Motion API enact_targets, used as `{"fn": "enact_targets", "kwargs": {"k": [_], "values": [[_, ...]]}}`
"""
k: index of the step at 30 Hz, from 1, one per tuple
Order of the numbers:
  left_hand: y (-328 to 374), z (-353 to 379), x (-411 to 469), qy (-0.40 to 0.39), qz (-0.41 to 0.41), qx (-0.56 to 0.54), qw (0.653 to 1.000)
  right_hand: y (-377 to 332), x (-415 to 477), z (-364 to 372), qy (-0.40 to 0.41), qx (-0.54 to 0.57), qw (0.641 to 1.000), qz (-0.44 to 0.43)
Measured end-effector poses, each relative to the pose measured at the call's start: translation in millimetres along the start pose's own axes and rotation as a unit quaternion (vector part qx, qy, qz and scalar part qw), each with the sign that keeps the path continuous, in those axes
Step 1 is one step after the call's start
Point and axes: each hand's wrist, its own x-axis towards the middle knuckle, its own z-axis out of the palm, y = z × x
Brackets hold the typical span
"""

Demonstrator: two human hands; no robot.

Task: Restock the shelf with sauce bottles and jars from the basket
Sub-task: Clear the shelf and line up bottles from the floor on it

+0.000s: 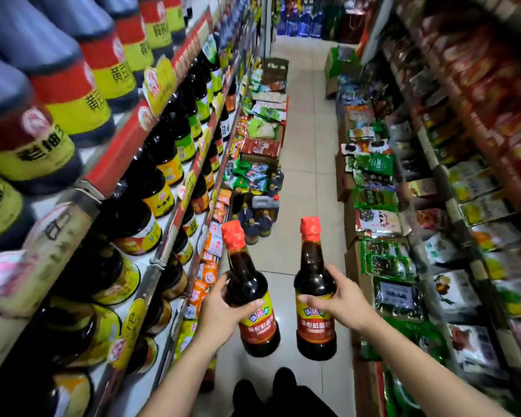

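Status: placement pending. The left hand (220, 311) is closed around the left bottle (247, 278), fingers wrapped at the top of its label. The right hand (343, 299) grips the right bottle (313, 266) the same way. Both bottles are upright or slightly tilted, red caps up, held apart over the aisle floor. The shelf (124, 145) lies to the left of the left hand, and neither bottle touches it.

Remaining: set both bottles on the shelf.

Not visible: the basket and its remaining stock. A free slot probably exists, but blur and crowded rows prevent confirming one.
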Motion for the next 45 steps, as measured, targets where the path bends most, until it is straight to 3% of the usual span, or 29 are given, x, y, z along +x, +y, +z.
{"fn": "enact_targets", "kwargs": {"k": [5,12,18,29,45], "values": [[21,-4,-25,0.037,0.032,-0.008,0.999,-20,-7,-2,-0.025,-0.018,0.998,-0.056],[37,-2,-72,0.153,0.054,-0.004,0.987,-28,-6,4,-0.09,-0.025,0.988,-0.123],[36,11,-146,0.302,0.055,-0.02,0.951,-33,-24,22,-0.212,-0.025,0.961,-0.173],[7,12,-286,0.476,0.028,-0.053,0.877,-54,-93,82,-0.354,-0.09,0.889,-0.277],[-27,-42,-483,0.566,0.066,-0.077,0.818,-57,-236,219,-0.464,-0.094,0.826,-0.307]]}}
